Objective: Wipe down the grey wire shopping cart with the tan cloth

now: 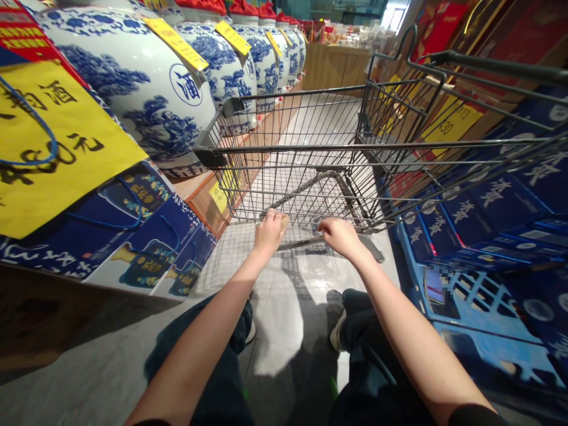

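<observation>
My left hand (269,232) and my right hand (341,236) rest side by side on the near edge of a wire shopping cart (310,147), fingers curled over its handle. The handle itself is mostly hidden under my hands. The metal basket stretches forward from them, and the tiled floor shows through its mesh. My forearms run down from the cart towards the bottom corners of the view, above my dark trousers (368,355).
Large blue-and-white porcelain jars (133,77) with yellow tags line a shelf along the left. Blue printed boxes (479,207) stand on the right beside a blue plastic crate (470,307). A yellow sign (57,142) hangs at left. A tiled aisle (284,331) runs ahead.
</observation>
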`<state>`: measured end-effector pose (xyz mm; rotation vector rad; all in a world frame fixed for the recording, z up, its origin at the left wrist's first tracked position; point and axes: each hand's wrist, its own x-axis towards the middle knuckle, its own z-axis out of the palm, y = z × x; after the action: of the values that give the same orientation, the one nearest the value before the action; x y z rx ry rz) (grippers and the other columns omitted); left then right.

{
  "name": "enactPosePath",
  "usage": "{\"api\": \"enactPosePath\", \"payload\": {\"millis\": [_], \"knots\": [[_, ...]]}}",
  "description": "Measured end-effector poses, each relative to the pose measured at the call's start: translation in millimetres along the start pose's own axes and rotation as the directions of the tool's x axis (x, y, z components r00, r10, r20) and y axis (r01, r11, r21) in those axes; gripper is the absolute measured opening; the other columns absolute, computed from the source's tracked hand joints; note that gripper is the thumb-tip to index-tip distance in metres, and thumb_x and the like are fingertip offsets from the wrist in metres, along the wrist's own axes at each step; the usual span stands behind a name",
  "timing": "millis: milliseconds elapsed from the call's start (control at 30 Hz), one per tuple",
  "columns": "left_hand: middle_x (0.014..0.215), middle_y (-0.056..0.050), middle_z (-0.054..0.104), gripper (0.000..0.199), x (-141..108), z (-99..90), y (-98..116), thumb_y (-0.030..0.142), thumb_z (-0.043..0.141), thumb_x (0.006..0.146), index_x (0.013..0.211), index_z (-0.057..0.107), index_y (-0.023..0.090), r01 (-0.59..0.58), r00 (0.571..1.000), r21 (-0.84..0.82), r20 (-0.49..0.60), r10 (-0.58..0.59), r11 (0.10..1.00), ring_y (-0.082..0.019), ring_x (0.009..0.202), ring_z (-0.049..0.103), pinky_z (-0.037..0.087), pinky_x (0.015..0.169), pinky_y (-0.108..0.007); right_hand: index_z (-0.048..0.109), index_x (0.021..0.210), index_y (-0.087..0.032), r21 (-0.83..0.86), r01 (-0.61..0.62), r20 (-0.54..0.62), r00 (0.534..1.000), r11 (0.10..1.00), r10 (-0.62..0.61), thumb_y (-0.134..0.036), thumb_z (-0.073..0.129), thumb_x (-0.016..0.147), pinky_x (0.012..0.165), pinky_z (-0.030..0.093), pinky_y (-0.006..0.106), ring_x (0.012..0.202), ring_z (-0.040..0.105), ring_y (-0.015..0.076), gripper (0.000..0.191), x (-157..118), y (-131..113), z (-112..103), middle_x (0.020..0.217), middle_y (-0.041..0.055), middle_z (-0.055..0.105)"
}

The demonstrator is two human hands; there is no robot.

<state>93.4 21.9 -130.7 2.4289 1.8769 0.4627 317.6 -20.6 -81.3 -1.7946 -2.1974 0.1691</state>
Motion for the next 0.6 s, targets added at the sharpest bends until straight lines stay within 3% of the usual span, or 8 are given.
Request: {"api": "enactPosePath", "payload": {"millis": [67,133,233,367,467,600], "knots": [[0.148,-0.019,0.059,0.036,0.7,1.6,0.6,0.023,0.065,0.098,0.134,0.064,0.018,0.026,1.000,-0.004,0.010,-0.026,1.000,-0.029,0.113,0.074,0.060,0.092,-0.034,0.079,0.094,-0.020,-0.066,-0.019,0.171,0.985,0.998,0.030,-0.008,0.053,0.087,0.079,0.052,0.028,0.099,0.075,0.0236,0.029,1.0,-3.1,7.2,0.106,0.0106,0.081],[0.146,-0.020,0.060,0.035,1.4,3.5,0.8,0.024,0.064,0.099,0.133,0.064,0.017,0.031,1.000,-0.007,0.001,-0.031,0.999,-0.029,0.111,0.074,0.060,0.091,-0.035,0.080,0.105,-0.020,-0.054,-0.050,0.220,0.974,0.997,0.061,-0.011,0.052,0.091,0.085,0.054,0.028,0.107,0.075,0.0239,0.032,3.4,-5.6,17.0,0.117,0.0114,0.080],[0.142,-0.020,0.062,0.034,2.3,6.2,0.9,0.025,0.063,0.099,0.131,0.065,0.016,0.004,0.999,-0.015,-0.045,-0.005,1.000,-0.030,0.113,0.073,0.059,0.091,-0.034,0.079,0.120,-0.019,0.089,-0.142,0.255,0.960,0.986,0.116,-0.014,0.050,0.095,0.097,0.054,0.029,0.116,0.073,0.0233,0.038,8.6,-8.9,32.3,0.123,0.0107,0.079],[0.143,-0.019,0.061,0.033,2.4,7.0,1.5,0.025,0.064,0.098,0.129,0.066,0.016,0.050,0.998,-0.035,-0.024,-0.050,0.998,-0.030,0.110,0.074,0.059,0.090,-0.035,0.077,0.126,-0.011,0.347,-0.282,0.303,0.936,0.894,0.178,-0.013,0.052,0.094,0.105,0.051,0.030,0.113,0.073,0.0233,0.041,16.1,-12.1,46.2,0.120,0.0140,0.080],[0.141,-0.019,0.062,0.032,2.8,5.2,2.6,0.024,0.064,0.098,0.129,0.067,0.017,0.054,0.997,-0.058,-0.046,-0.057,0.997,-0.029,0.110,0.074,0.059,0.091,-0.035,0.076,0.127,-0.012,0.433,-0.343,0.314,0.924,0.834,0.218,-0.012,0.054,0.092,0.100,0.053,0.028,0.101,0.075,0.0204,0.042,22.0,-12.1,52.9,0.113,0.0121,0.081],[0.138,-0.018,0.064,0.032,3.5,5.0,4.6,0.024,0.066,0.098,0.128,0.067,0.016,0.015,0.995,-0.085,-0.095,-0.023,0.996,-0.029,0.117,0.072,0.058,0.095,-0.035,0.074,0.129,-0.012,0.521,-0.430,0.354,0.895,0.737,0.272,-0.010,0.050,0.092,0.077,0.056,0.022,0.074,0.072,0.0134,0.044,29.8,-10.0,60.4,0.101,0.0080,0.081]]}}
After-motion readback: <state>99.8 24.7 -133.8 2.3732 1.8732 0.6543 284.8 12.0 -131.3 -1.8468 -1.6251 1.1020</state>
